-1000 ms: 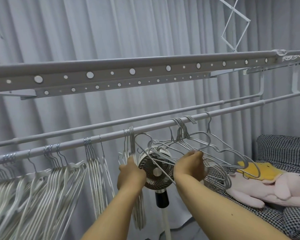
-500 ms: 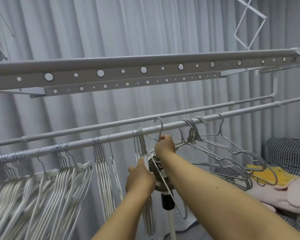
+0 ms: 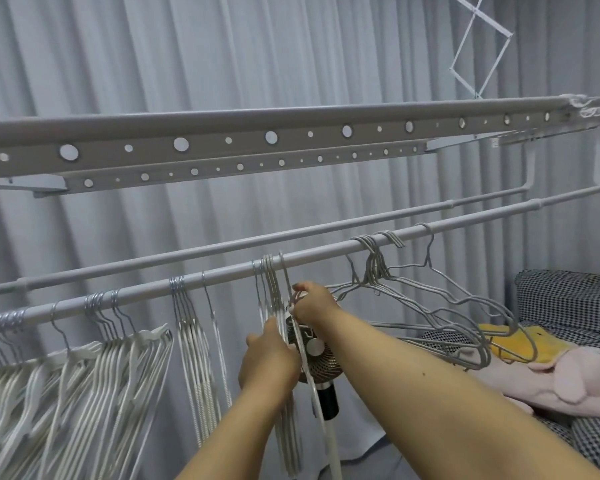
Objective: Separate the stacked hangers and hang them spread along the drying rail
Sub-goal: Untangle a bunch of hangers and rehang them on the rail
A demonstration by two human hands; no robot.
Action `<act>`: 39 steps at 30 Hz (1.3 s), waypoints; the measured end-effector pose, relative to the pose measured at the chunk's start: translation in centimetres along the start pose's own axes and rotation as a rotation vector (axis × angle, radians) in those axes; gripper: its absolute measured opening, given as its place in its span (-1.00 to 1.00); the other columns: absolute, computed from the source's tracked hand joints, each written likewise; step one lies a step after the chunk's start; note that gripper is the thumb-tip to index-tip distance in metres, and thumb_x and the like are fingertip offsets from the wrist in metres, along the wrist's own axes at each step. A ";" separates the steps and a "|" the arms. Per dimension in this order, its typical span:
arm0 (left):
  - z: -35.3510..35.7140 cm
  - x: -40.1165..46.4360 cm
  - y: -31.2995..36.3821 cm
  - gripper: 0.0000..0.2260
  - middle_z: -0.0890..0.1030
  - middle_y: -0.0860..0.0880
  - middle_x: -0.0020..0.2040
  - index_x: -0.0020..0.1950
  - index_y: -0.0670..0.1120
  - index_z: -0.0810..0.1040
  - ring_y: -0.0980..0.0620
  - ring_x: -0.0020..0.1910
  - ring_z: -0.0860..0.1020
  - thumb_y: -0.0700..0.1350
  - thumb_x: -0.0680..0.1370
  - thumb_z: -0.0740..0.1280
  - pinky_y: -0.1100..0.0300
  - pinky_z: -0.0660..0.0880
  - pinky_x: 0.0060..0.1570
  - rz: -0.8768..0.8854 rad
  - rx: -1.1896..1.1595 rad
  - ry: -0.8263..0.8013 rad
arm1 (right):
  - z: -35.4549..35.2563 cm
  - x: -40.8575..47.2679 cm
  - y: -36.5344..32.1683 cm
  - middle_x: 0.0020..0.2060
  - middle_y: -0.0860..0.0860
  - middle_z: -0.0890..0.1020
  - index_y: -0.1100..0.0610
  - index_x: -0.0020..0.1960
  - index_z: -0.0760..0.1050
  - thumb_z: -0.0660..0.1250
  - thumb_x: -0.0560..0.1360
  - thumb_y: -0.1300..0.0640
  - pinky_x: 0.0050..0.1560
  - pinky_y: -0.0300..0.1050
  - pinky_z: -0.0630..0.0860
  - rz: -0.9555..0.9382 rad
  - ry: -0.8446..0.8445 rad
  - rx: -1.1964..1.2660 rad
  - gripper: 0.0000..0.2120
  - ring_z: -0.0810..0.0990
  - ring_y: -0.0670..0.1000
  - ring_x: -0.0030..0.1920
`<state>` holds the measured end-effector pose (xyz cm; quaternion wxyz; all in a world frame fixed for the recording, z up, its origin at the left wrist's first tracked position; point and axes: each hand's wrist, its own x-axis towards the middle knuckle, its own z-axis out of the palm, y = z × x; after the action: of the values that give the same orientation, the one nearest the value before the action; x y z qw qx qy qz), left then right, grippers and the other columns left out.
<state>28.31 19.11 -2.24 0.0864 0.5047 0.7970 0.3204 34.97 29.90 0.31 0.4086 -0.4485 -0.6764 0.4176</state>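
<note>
The right hand has its fingers curled in a pinch on the neck of a single wire hanger, just under the hook, which is looped over the near drying rail. The left hand, lower and a little to the left, closes its fingers around a hanger bundle whose hooks sit on the rail immediately left of that single hook. The two hands are close together, and the thin wires between them blur, so it is hard to tell exactly which strands each hand holds.

To the right along the same rail, a tangled cluster of hangers hangs at a slant, fanning out toward the right, with one more hook set slightly apart further right. To the left, a small hanging group comes first, and beyond that a dense row of pale hangers crowds the rail out to the left edge of the view.

A second rail runs parallel just behind the near one. Above both stretch two perforated bars.

Behind the hands stands a small round fan on a white pole. At far right, a pink plush toy and a yellow plush lie on a black-and-white checked bed. Pleated grey curtains fill the background.
</note>
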 end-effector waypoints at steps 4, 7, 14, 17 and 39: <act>-0.1 -0.2 0.0 -0.46 0.24 -0.16 0.46 0.57 0.09 0.06 -0.10 0.03 0.52 -0.06 0.62 0.18 0.11 0.47 -0.20 0.009 0.012 0.004 | 0.4 -0.1 0.1 0.22 0.18 0.56 0.14 0.38 0.40 0.29 0.50 0.32 0.19 0.01 0.54 0.008 -0.014 -0.071 -0.54 0.57 0.15 0.17; -0.4 -0.3 0.0 -0.50 0.26 -0.16 0.45 0.56 0.07 0.10 -0.15 0.11 0.52 -0.01 0.63 0.13 0.08 0.45 -0.13 0.006 0.070 -0.007 | -0.4 -0.8 0.3 0.23 0.14 0.55 0.16 0.34 0.42 0.26 0.54 0.21 0.17 -0.06 0.47 -0.039 0.128 -0.193 -0.63 0.54 0.15 0.20; -1.3 -1.0 1.7 -0.64 0.36 -0.13 0.36 0.37 -0.06 0.38 -0.16 0.36 0.23 -0.01 0.60 0.14 0.02 0.30 0.27 0.114 0.212 0.210 | -7.1 -1.9 3.4 0.19 0.10 0.52 0.16 0.22 0.41 0.16 0.52 0.16 0.20 0.01 0.34 0.050 0.638 -0.804 -0.71 0.43 0.13 0.22; -0.9 -1.2 3.1 -0.69 0.46 -0.13 0.26 0.29 -0.14 0.47 -0.15 0.30 0.33 -0.11 0.58 0.16 0.08 0.32 0.24 0.291 0.107 0.240 | -8.8 -2.3 5.0 0.22 0.08 0.52 0.13 0.25 0.42 0.16 0.52 0.15 0.22 0.00 0.33 0.144 0.604 -0.942 -0.69 0.43 0.11 0.25; 6.9 -0.5 7.6 -0.83 0.57 -0.14 -0.28 -0.06 -0.21 0.55 -0.02 -0.40 0.54 -0.17 0.64 0.22 0.16 0.51 -0.40 -0.061 -0.904 -0.408 | -9.2 -2.5 2.1 -0.25 0.10 0.59 0.33 0.14 0.58 0.22 0.56 0.23 -0.29 -0.20 0.43 0.211 0.006 -0.161 -0.74 0.48 -0.01 -0.36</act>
<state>37.41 23.74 -3.21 0.4602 0.4454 0.5596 0.5261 44.70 29.90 0.87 0.3271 -0.5497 -0.6556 0.4014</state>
